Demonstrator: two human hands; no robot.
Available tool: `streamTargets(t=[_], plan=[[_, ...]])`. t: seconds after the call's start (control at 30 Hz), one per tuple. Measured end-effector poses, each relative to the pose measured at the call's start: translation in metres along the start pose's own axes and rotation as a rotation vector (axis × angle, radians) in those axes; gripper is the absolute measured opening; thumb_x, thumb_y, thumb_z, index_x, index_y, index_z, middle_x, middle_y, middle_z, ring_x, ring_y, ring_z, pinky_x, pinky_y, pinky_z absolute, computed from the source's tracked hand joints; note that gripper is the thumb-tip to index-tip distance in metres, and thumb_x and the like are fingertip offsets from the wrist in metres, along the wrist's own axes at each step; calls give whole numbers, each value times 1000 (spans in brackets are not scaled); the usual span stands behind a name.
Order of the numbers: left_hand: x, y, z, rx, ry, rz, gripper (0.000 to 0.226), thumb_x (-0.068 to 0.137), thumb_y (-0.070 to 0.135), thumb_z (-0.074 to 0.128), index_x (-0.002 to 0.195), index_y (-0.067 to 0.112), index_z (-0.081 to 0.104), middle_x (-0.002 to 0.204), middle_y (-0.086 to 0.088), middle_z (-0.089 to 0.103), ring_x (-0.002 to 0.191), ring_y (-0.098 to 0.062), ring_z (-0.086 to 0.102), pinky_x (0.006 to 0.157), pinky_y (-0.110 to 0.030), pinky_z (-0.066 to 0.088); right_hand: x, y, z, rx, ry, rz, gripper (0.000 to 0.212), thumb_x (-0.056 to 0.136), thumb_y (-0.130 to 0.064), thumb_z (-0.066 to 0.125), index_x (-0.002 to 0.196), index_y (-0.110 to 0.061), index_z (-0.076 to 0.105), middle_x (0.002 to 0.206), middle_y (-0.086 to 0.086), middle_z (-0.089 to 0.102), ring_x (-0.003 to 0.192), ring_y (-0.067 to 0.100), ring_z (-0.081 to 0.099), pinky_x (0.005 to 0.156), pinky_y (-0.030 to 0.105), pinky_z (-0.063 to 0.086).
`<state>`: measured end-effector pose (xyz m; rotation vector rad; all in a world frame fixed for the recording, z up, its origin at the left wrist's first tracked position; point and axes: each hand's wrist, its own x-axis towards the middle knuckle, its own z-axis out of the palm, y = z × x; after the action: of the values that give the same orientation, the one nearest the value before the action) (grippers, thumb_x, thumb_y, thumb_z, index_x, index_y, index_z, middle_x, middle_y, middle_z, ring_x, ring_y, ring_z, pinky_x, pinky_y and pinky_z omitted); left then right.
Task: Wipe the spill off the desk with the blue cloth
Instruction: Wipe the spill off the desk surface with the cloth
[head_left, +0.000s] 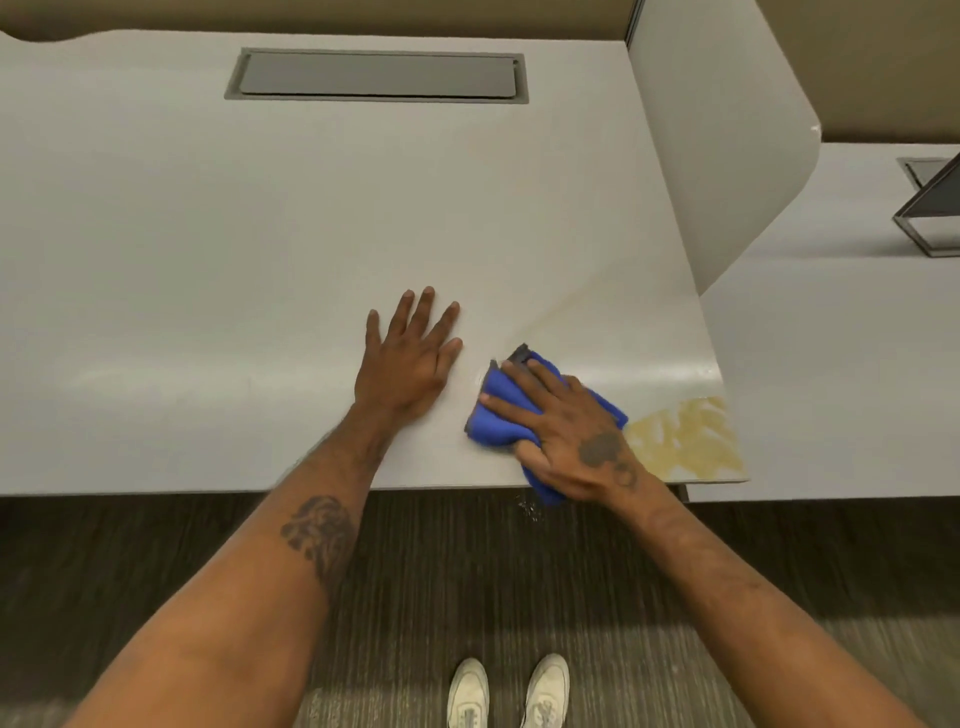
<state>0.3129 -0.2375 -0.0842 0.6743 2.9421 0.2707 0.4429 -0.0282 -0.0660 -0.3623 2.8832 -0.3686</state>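
A bunched blue cloth (496, 415) lies near the front edge of the pale grey desk (260, 234), partly hanging over it. My right hand (566, 431) presses down on the cloth with fingers spread across it. A yellowish smeared spill (685, 439) covers the desk's front right corner, just right of the cloth. A faint streak runs from there up toward the back right. My left hand (410, 358) rests flat on the desk, palm down and fingers apart, just left of the cloth, holding nothing.
A grey cable hatch (376, 77) is set into the back of the desk. A white divider panel (727, 135) stands along the right side, with a second desk (831, 364) beyond it. Below the front edge are dark carpet and my white shoes (506, 691).
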Motion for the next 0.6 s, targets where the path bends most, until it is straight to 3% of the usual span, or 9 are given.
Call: streamTargets(t=[0.1, 0.17, 0.27, 0.4, 0.5, 0.6], plan=[[0, 0, 0, -17, -14, 4, 57, 102, 52, 13, 156, 37, 7, 166, 4, 0, 153, -17, -5, 120, -53, -2, 11, 6, -2, -6, 81, 223, 66, 87, -50, 22, 153, -43, 18, 165, -3, 6, 151, 23, 5, 121, 52, 9], [1, 0, 0, -17, -10, 5, 57, 102, 52, 14, 156, 36, 7, 167, 3, 0, 153, -18, -4, 120, -54, -2, 20, -20, 4, -32, 122, 316, 68, 87, -52, 20, 153, -41, 15, 165, 1, 5, 151, 27, 4, 119, 51, 3], [1, 1, 0, -4, -5, 7, 56, 103, 50, 15, 156, 35, 10, 167, 2, 3, 153, -19, -2, 119, -55, 0, 4, -54, 16, -26, 78, 119, 64, 92, -49, 29, 153, -43, 13, 165, -1, 2, 152, 24, -1, 118, 48, -3], [0, 1, -2, -12, -3, 6, 56, 102, 51, 15, 156, 35, 10, 167, 2, 3, 153, -18, -2, 120, -55, 0, -42, -22, 8, -16, -35, -131, 61, 93, -46, 33, 151, -49, 14, 164, -11, 0, 151, 14, -4, 120, 42, -4], [-1, 2, -2, -20, -1, 8, 56, 102, 51, 14, 156, 36, 9, 166, 3, 2, 153, -17, -3, 120, -54, -1, -39, 13, 0, 16, 36, 104, 63, 90, -46, 30, 151, -47, 16, 165, -9, 3, 152, 15, 1, 122, 50, 9], [-1, 3, -2, -17, -6, 11, 56, 103, 50, 14, 156, 35, 10, 166, 2, 2, 153, -18, -3, 120, -55, -1, -7, -11, 7, 15, 136, 378, 64, 91, -52, 30, 153, -43, 14, 165, 1, 6, 151, 25, 3, 121, 53, 7]])
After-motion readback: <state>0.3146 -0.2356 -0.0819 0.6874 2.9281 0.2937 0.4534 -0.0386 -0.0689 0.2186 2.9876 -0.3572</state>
